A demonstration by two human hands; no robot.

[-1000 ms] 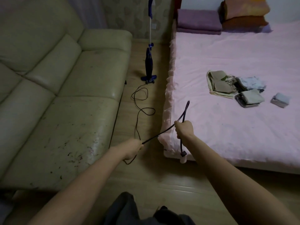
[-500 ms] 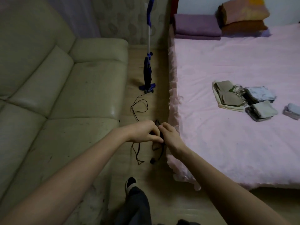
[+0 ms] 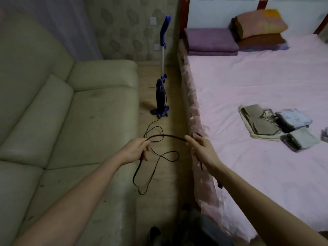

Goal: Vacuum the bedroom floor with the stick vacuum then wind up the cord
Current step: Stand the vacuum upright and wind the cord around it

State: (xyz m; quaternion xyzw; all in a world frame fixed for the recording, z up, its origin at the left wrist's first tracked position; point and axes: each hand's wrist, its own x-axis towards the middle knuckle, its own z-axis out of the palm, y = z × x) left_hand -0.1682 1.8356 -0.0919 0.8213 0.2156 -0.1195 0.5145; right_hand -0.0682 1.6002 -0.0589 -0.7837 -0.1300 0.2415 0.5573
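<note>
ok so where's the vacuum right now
The stick vacuum stands upright on the floor strip between the sofa and the bed, beyond both hands.

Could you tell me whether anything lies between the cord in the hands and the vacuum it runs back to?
Nothing visible does. The thin black cord runs from the left hand and right hand across bare wooden floor to the upright blue stick vacuum, between sofa and bed.

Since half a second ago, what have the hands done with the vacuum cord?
The hands, then pressed together over the cord, have drawn apart: the left hand holds gathered loops of the cord that hang toward the floor, while the right hand has slid out toward the bed, a stretch of cord arching between them. The stick vacuum stays upright between sofa and bed.
</note>
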